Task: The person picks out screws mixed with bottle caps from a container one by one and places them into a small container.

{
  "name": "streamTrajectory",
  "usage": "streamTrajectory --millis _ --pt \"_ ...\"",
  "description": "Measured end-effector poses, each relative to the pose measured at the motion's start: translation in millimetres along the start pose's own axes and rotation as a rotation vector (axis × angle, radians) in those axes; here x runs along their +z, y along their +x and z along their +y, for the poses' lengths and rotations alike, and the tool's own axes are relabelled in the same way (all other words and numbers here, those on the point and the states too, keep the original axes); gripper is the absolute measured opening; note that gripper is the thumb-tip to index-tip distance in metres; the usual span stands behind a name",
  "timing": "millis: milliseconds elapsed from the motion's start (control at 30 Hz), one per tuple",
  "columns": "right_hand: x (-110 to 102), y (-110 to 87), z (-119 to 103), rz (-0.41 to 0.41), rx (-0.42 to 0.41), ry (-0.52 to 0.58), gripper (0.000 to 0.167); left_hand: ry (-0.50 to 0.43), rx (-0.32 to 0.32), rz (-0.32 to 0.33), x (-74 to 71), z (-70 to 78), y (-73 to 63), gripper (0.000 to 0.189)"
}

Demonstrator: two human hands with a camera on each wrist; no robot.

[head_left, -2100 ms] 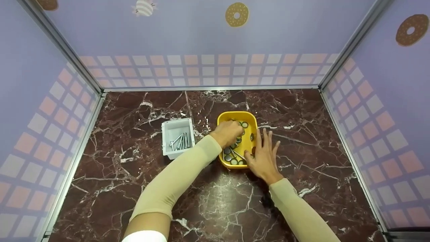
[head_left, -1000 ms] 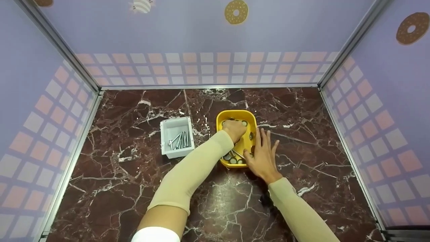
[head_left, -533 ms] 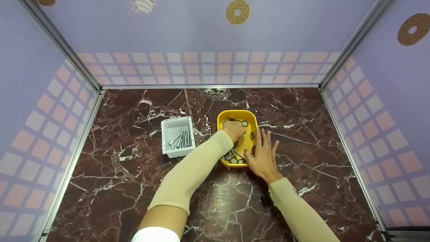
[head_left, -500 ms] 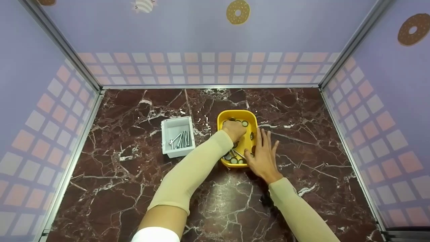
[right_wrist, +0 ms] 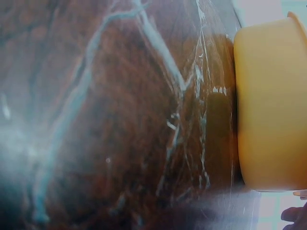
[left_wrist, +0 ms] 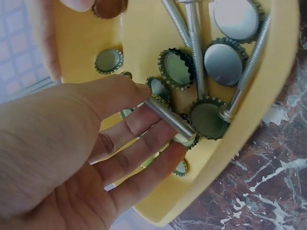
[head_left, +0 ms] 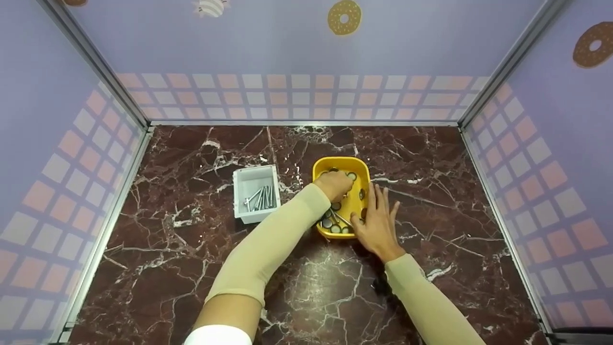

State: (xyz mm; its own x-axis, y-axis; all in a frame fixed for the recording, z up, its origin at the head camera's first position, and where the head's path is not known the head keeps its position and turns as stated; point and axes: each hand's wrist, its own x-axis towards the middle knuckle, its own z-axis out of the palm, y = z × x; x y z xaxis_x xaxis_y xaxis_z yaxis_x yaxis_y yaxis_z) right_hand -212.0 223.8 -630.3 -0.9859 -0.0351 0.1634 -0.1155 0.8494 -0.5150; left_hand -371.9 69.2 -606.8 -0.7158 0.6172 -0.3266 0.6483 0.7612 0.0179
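In the head view my left hand (head_left: 334,186) reaches into a yellow bin (head_left: 320,165). The left wrist view shows its thumb and fingers pinching a threaded metal bolt (left_wrist: 170,117). Around it in the bin lie crown bottle caps (left_wrist: 223,64) and several more bolts (left_wrist: 195,52). My right hand (head_left: 378,223) rests against the bin's right side, fingers extended and thumb at the rim. The right wrist view has the bin's outer wall (right_wrist: 271,105), with only a dark bit of fingers in the lower right corner.
Left of the yellow bin stands a white bin (head_left: 243,177) with several bolts (head_left: 263,197) in its near part. Both bins sit on a dark red marbled tabletop (head_left: 182,268). Purple panels (head_left: 268,43) with metal edging enclose the back and both sides.
Over two seconds my left hand went further into the yellow bin, then shifted slightly back left. A bolt now shows in its fingers. My right hand has kept its place.
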Motion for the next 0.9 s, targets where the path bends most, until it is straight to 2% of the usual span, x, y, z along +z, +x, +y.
streamTrajectory --millis 67,133,300,367,400,500,700,900 --pt "0.1 -0.1 0.5 0.000 0.001 0.002 0.099 -0.062 0.025 0.013 15.8 -12.4 17.5 0.013" --pt "0.3 -0.2 0.9 0.000 0.001 0.003 0.099 -0.116 0.029 0.013 9.7 -13.8 10.0 0.008" --pt "0.4 -0.1 0.8 0.000 0.004 -0.003 0.099 -0.261 -0.013 0.027 -46.0 4.0 -56.6 0.006" --pt "0.2 0.3 0.6 0.001 0.004 0.000 0.099 -0.319 -0.025 0.024 -63.3 8.3 -78.4 0.015" --pt "0.1 0.5 0.6 0.002 0.005 0.004 0.099 -0.341 -0.026 0.030 -65.9 7.9 -82.9 0.018" --pt "0.1 1.1 0.2 0.001 0.005 0.010 0.099 -0.383 -0.017 0.062 -67.5 3.0 -89.6 0.020" --pt "-0.3 0.7 -0.6 -0.007 0.011 0.009 0.098 -0.459 0.064 0.136 -63.3 -9.2 -95.8 0.020" --pt "-1.3 0.1 -0.3 -0.016 0.020 0.016 0.098 -0.575 0.075 0.151 -57.2 -18.1 -105.1 0.021"
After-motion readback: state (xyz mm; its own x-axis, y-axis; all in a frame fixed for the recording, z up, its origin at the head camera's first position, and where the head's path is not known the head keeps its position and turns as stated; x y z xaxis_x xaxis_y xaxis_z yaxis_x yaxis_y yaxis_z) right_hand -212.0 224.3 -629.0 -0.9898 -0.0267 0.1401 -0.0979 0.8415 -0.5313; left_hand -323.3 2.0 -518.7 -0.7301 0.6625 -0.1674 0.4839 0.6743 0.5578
